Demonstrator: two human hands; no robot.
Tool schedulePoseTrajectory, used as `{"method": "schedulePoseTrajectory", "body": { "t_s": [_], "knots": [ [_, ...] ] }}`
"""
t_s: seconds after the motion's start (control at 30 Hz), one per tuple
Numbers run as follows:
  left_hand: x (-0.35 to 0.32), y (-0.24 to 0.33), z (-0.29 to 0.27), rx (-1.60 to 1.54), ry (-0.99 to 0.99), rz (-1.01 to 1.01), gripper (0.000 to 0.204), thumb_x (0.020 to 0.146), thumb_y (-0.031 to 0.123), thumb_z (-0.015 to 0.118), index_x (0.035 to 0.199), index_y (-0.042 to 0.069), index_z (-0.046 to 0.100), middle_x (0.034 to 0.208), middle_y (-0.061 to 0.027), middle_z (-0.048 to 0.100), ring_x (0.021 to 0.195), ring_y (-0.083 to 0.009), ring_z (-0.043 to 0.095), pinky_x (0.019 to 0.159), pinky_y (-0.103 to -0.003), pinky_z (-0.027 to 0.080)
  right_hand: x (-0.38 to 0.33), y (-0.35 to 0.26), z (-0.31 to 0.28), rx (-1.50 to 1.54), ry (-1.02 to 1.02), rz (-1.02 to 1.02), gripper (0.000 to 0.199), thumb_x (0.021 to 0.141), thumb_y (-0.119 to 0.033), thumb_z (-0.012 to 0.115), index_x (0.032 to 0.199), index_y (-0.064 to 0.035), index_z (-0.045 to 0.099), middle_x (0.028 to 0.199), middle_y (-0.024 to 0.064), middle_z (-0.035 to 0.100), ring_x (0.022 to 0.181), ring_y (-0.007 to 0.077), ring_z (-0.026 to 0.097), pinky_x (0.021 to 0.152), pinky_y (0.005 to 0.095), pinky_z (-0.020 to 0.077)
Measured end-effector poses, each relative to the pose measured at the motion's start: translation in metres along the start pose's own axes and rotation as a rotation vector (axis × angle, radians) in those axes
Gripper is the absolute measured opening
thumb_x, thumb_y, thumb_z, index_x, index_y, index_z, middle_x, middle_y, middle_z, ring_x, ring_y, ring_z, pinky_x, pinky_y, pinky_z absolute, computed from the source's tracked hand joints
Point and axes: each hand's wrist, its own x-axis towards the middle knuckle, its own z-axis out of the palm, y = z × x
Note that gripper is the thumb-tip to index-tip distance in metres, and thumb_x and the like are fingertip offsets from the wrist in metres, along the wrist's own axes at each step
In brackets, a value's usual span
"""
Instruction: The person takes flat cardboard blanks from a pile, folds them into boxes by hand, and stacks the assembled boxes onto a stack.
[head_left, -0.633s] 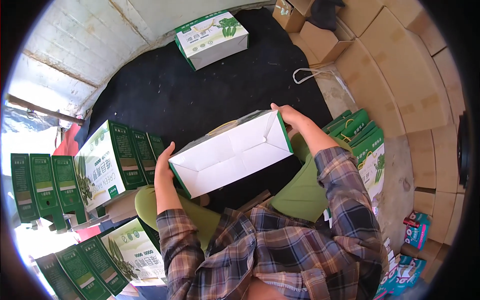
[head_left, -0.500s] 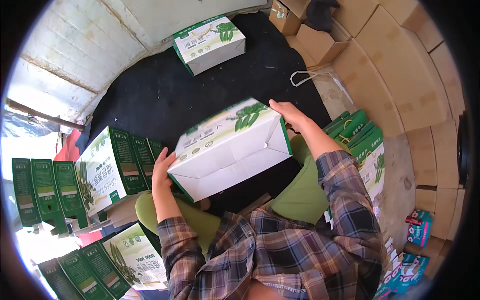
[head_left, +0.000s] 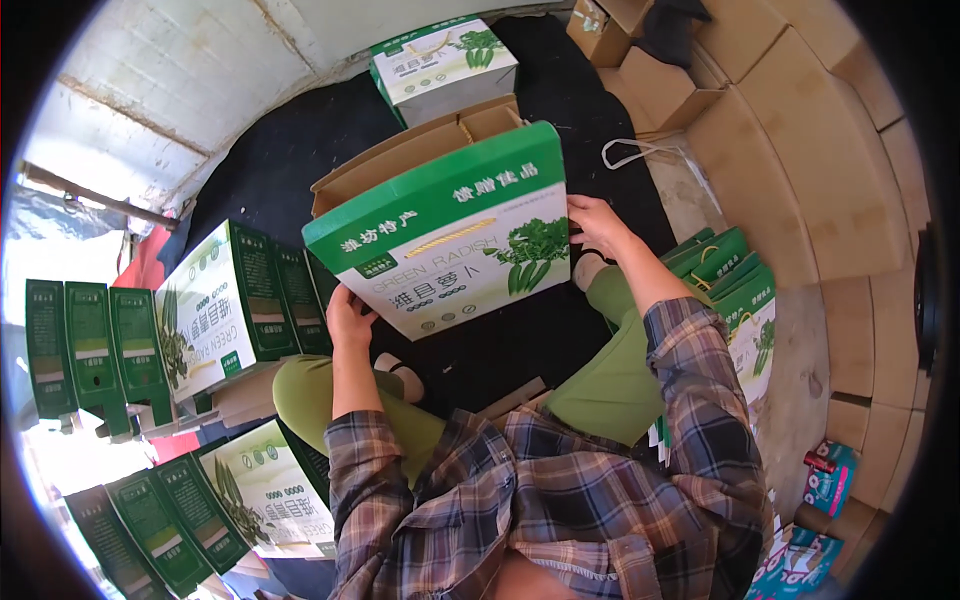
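Seated person, legs in green trousers, plaid-shirt sleeves coming in from the lower edge. Both hands hold up a green-and-white printed cardboard gift box (head_left: pixel 455 235), its brown inner flaps open at the top, printed face toward the camera, raised over the black floor mat (head_left: pixel 260 170) in front of the knees. Left hand (head_left: pixel 348 318) grips the box's lower left corner, fingers wrapped under the edge. Right hand (head_left: pixel 598 222) presses on the right side, fingers partly hidden behind the panel; probably curled around it. A second matching closed box (head_left: pixel 445 65) lies farther off on the mat. Folded green boxes (head_left: pixel 215 300) stand in a row at the left. Brown cartons (head_left: pixel 800 150) stacked at right.
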Motion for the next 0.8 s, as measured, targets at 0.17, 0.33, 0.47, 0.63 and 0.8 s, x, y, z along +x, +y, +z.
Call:
{"method": "schedulePoseTrajectory", "body": {
  "t_s": [0.17, 0.33, 0.47, 0.63, 0.8],
  "knots": [
    [0.010, -0.010, -0.012, 0.130, 0.068, -0.001, 0.023, 0.088, 0.022, 0.054, 0.109, 0.013, 0.059, 0.101, -0.0015, 0.062, 0.096, -0.0190, 0.056, 0.081, -0.047, 0.042, 0.009, 0.022, 0.008, -0.233, -0.017, 0.160, 0.035, 0.092, -0.021, 0.053, 0.127, -0.0196, 0.054, 0.109, -0.0013, 0.063, 0.093, 0.0147, 0.060, 0.073, 0.0364, 0.0470],
    [0.002, -0.009, -0.002, 0.314, 0.184, -0.072, 0.022, 0.085, 0.023, 0.062, 0.106, 0.014, 0.063, 0.095, 0.0002, 0.064, 0.084, -0.0140, 0.058, 0.072, -0.034, 0.041, 0.014, 0.042, 0.001, -0.510, -0.019, 0.147, 0.039, 0.082, -0.006, 0.060, 0.120, -0.0146, 0.060, 0.096, 0.0042, 0.066, 0.072, 0.0152, 0.060, 0.053, 0.0323, 0.0465],
    [0.000, 0.000, 0.005, 0.364, 0.073, 0.020, 0.031, 0.084, 0.023, 0.066, 0.113, 0.014, 0.062, 0.095, 0.0004, 0.064, 0.082, -0.0112, 0.057, 0.068, -0.030, 0.040, 0.014, 0.037, -0.007, -0.416, 0.043, -0.064, 0.034, 0.081, -0.009, 0.063, 0.115, -0.0066, 0.061, 0.094, 0.0066, 0.066, 0.069, 0.0146, 0.059, 0.056, 0.0297, 0.0476],
    [-0.009, 0.017, 0.007, 0.469, 0.033, 0.166, 0.047, 0.078, 0.015, 0.072, 0.122, 0.009, 0.055, 0.112, -0.0041, 0.058, 0.094, -0.0155, 0.056, 0.073, -0.029, 0.045, -0.001, 0.004, 0.010, -0.270, 0.044, -0.031, 0.025, 0.084, -0.015, 0.061, 0.108, -0.0069, 0.062, 0.090, 0.0031, 0.062, 0.077, 0.0137, 0.060, 0.060, 0.0291, 0.0497],
    [-0.018, 0.023, 0.026, 0.595, -0.269, 0.205, 0.059, 0.076, 0.017, 0.074, 0.128, 0.006, 0.050, 0.124, -0.0132, 0.053, 0.106, -0.0195, 0.053, 0.088, -0.032, 0.043, -0.004, -0.002, 0.007, -0.215, 0.000, 0.022, 0.032, 0.089, -0.016, 0.056, 0.120, -0.0055, 0.056, 0.106, 0.0077, 0.060, 0.088, 0.0174, 0.060, 0.069, 0.0305, 0.0527]
  ]
}}
